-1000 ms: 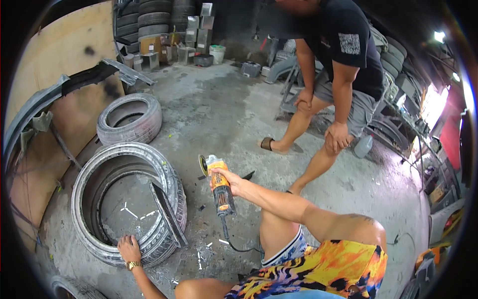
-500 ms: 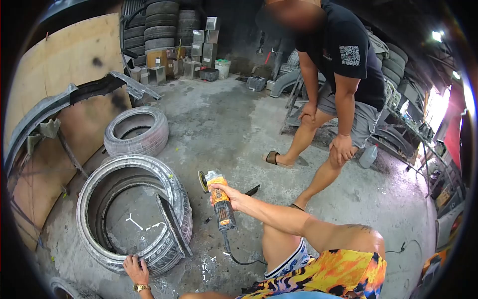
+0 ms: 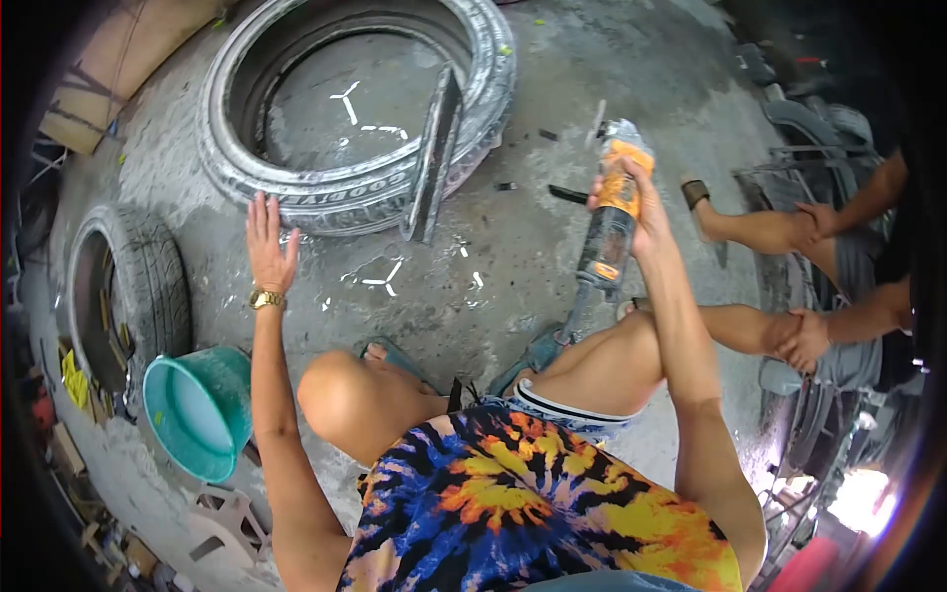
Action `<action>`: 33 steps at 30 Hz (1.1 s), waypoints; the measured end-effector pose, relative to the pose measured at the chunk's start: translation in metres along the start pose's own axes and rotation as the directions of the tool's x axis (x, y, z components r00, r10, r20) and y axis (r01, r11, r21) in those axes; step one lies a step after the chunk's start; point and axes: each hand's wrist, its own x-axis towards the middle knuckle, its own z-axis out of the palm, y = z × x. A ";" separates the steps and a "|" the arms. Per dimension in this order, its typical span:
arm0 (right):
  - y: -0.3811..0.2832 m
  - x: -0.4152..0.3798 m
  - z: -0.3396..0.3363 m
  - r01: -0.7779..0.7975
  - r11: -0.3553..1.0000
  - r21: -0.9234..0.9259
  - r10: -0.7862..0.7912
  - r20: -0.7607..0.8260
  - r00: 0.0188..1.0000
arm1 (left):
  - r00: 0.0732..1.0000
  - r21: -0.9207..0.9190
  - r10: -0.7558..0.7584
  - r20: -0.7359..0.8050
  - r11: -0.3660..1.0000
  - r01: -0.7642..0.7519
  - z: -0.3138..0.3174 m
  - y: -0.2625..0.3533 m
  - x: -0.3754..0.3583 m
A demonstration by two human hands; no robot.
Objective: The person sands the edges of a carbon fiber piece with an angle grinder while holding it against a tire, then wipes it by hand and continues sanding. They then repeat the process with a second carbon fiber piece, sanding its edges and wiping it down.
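My right hand point(image 3: 631, 187) is wrapped round the body of an orange and black angle grinder point(image 3: 612, 232), held to the right of the tire. Its disc shows edge-on at the top, and its cord runs down toward my feet. My left hand point(image 3: 269, 245), with a gold watch on the wrist, has its fingers stretched out, fingertips right at the near sidewall of a big dusty tire point(image 3: 326, 202). This tire lies flat on the concrete. Across its right side leans a long dark strip point(image 3: 434, 158), its lower end near the floor.
A teal bucket point(image 3: 237, 380) holding cloudy liquid stands at my left, beside another tire point(image 3: 163, 286). Dark scraps, including a black strip point(image 3: 569, 194), lie on the wet floor point(image 3: 513, 266). Another person point(image 3: 838, 286) stands at the right, hands on knees.
The view has tipped downward, bringing my lap, feet and the bucket into sight. My left hand's fingers have straightened at the tire's edge. My right hand still grips the angle grinder.
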 end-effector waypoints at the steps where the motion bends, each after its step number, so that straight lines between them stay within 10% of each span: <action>1: 0.000 0.003 -0.003 0.000 1.000 0.000 0.000 0.026 1.000 | 1.000 -0.008 -0.014 0.003 1.000 0.014 0.001 0.002 -0.008; 5: 0.000 0.000 -0.004 -0.030 0.999 0.029 0.030 0.023 0.999 | 0.971 0.129 0.052 0.232 0.988 -0.083 0.005 0.000 -0.061; 10: 0.003 -0.003 -0.002 -0.034 0.999 0.010 0.034 0.035 0.999 | 0.971 -0.121 0.042 0.234 0.993 -0.014 -0.010 0.020 -0.061; 19: -0.003 -0.005 -0.005 -0.055 0.998 0.032 0.054 0.004 0.999 | 0.924 -0.331 0.293 0.246 0.921 -0.204 -0.021 0.148 0.095; 33: -0.021 -0.005 -0.038 -0.095 0.994 0.062 0.094 0.018 0.995 | 0.877 -0.339 0.232 0.421 0.937 -0.085 0.032 0.172 0.140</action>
